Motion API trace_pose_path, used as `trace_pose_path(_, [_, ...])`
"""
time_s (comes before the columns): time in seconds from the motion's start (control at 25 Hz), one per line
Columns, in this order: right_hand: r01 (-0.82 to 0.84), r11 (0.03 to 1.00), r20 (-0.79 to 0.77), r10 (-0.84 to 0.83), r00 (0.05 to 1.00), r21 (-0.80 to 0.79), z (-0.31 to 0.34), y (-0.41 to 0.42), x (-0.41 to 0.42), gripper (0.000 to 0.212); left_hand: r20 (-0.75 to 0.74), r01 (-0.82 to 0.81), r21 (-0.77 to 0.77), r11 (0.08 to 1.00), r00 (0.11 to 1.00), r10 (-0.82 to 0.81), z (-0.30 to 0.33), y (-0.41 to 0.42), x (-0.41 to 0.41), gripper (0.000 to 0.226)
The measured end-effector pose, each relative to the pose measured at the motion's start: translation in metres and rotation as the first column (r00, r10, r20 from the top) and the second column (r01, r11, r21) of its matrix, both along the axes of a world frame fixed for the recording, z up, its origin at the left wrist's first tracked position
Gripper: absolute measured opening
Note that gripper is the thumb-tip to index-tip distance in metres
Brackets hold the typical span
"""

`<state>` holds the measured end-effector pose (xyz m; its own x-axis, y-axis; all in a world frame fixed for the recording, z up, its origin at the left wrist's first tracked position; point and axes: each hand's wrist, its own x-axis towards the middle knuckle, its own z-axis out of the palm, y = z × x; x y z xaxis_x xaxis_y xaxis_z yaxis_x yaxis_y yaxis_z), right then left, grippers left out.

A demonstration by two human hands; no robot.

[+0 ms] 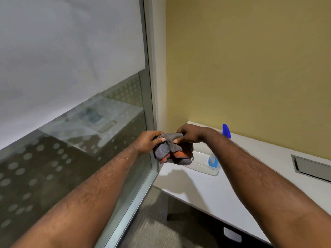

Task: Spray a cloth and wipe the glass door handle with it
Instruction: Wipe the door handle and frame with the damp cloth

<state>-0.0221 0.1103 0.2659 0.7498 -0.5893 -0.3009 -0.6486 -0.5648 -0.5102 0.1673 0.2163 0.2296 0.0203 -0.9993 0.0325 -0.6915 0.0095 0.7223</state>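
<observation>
Above the near corner of one white desk (206, 192), beside the glass partition (71, 122), one grey cloth (171, 151) with orange patches hangs bunched between two hands: the left hand (149, 142) pinches its left edge with thumb and curled fingers, and the right hand (189, 135) grips its top edge likewise. Behind the cloth, one clear plastic container (206, 167) sits on the desk holding one spray bottle (214, 161) with a blue head, the bottle largely hidden by the right forearm, so its contents cannot be confirmed. One grey recessed panel (313, 167) is set into the desk, well apart to the right.
</observation>
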Motion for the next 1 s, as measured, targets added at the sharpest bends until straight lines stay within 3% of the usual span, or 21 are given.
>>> trace_pose_path(0.24, [-0.022,0.954,0.140,-0.021,0.990,0.299,-0.026,0.033,-0.011,0.020,-0.027,-0.197,0.071,0.978,0.979,0.200,-0.026,0.064,-0.025,0.028])
trace_pose_path(0.32, [-0.087,0.942,0.167,0.034,0.985,0.323,-0.043,0.052,-0.010,0.015,0.017,-0.298,0.096,0.950,0.954,0.298,-0.039,0.098,-0.037,0.029])
trace_pose_path(0.48, [-0.286,0.925,0.200,0.240,0.950,0.250,-0.074,0.115,0.019,0.030,0.068,-0.500,0.185,0.846,0.865,0.497,-0.056,0.201,-0.045,0.030])
trace_pose_path(0.56, [-0.392,0.903,0.229,0.349,0.909,0.177,-0.082,0.161,0.048,0.036,0.119,-0.630,0.192,0.752,0.776,0.620,-0.060,0.268,-0.037,0.032])
trace_pose_path(0.72, [-0.419,0.908,0.315,0.394,0.864,0.016,-0.090,0.259,0.091,0.031,0.241,-0.844,0.245,0.477,0.529,0.813,-0.067,0.398,-0.024,0.044])
trace_pose_path(1.0, [-0.389,0.921,0.429,0.362,0.828,-0.027,-0.100,0.407,0.131,0.025,0.362,-0.971,0.171,0.168,0.221,0.906,-0.070,0.584,-0.040,0.049])
